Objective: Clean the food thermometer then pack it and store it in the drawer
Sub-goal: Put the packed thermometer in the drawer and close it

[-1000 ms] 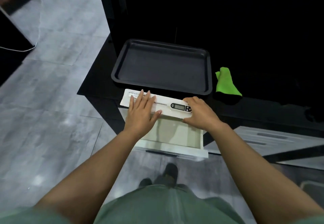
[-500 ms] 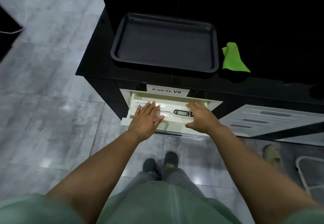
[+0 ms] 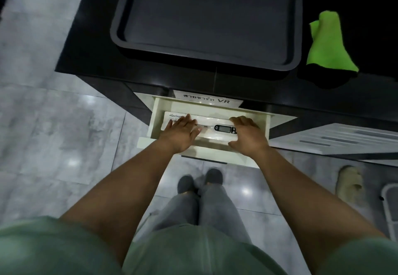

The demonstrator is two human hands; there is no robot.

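A white thermometer pack (image 3: 212, 138) lies inside the open cream drawer (image 3: 155, 119) below the black counter. The black digital food thermometer (image 3: 225, 128), with its thin metal probe pointing left, shows on the pack's top. My left hand (image 3: 181, 134) lies flat over the left half of the pack, fingers together and covering the probe tip. At the pack's right end my right hand (image 3: 247, 136) grips it, with the fingers over the far edge and the thumb at the near edge.
A black baking tray (image 3: 120, 37) sits on the counter above the drawer, and a green cloth (image 3: 327, 44) lies to its right. A paper label (image 3: 206, 100) hangs over the drawer. A white slatted unit (image 3: 344, 139) stands to the right, with a sandal (image 3: 349, 184) on the floor.
Both hands have carried the pack down from the counter edge in front of the tray into the open drawer, where it now rests. The view has tilted downward.
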